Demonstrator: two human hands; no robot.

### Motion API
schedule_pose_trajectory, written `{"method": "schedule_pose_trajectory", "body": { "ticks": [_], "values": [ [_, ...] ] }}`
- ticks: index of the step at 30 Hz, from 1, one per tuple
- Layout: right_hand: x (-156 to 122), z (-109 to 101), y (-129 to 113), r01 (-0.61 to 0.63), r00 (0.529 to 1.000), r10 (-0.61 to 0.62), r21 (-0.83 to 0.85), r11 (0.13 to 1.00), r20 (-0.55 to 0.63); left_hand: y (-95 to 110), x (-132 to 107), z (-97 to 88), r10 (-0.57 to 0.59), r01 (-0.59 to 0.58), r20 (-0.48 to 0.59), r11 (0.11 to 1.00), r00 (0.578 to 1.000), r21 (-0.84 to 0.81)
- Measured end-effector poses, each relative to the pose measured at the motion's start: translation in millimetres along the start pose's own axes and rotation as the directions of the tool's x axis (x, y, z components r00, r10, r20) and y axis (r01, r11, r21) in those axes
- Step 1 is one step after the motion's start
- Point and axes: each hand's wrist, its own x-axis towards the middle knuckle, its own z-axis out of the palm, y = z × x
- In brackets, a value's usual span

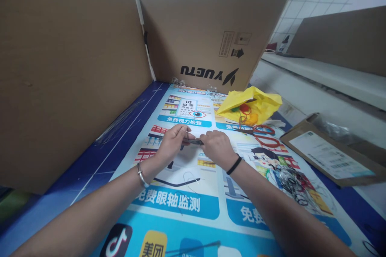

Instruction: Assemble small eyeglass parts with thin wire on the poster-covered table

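Dark, slim object (196, 141) sits between both hands, above the middle of the printed sheet (177, 225); too small and half covered, so can't tell whether it's a tool or a bundle of strands. Left hand (175, 139) pinches one end, thumb against fingers, likely to steady and aim it. Right hand (217, 147) is curled in a fist round the other end, knuckles up, probably for the firmer hold. Hands almost touch, so the piece has little room to swing. Both forearms angle inward, which puts the work in front of the wearer.

Loose thin wire (191, 180) lies on the sheet just below the hands. More pale strands (117, 124) run along the foot of the left cardboard panel (66, 68), seemingly parked out of the way. Red-handled scissors (255, 131) rest right of the right hand, by the yellow bag (262, 104), probably for easy reach. Bag mouth gapes, coloured bits showing. Clear and dark tangle (297, 184) lies beyond the right forearm. Labelled carton (331, 156) sits at the far right, clear plastic inside. Back cardboard panel (193, 36) stands upright, maybe to keep small pieces from straying.
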Motion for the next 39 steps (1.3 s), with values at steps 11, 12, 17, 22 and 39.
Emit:
{"method": "schedule_pose_trajectory", "body": {
  "ticks": [11,12,17,22,39],
  "values": [
    [5.9,-11.9,1.4,-0.148,0.944,0.089,0.167,0.975,0.317,5.5,-3.3,-2.9,0.138,-0.14,0.119,0.99,0.983,0.005],
    [6.0,-12.5,2.0,-0.157,0.94,0.086,0.194,0.968,0.33,5.9,-3.7,-2.9,0.136,-0.136,0.12,0.991,0.983,-0.009],
    [5.9,-15.9,4.7,-0.162,0.928,0.036,0.316,0.935,0.371,6.3,-4.7,-5.1,0.097,-0.087,0.152,0.994,0.984,-0.07],
    [5.0,-11.1,5.9,-0.151,0.937,0.074,0.203,0.967,0.343,5.3,-3.8,-9.6,0.039,-0.015,0.215,0.994,0.976,-0.112],
    [-3.9,3.1,3.8,0.076,0.901,-0.062,0.017,0.997,-0.429,0.2,-9.1,-0.2,-0.251,0.288,0.14,0.843,0.958,-0.454]
  ]
}}
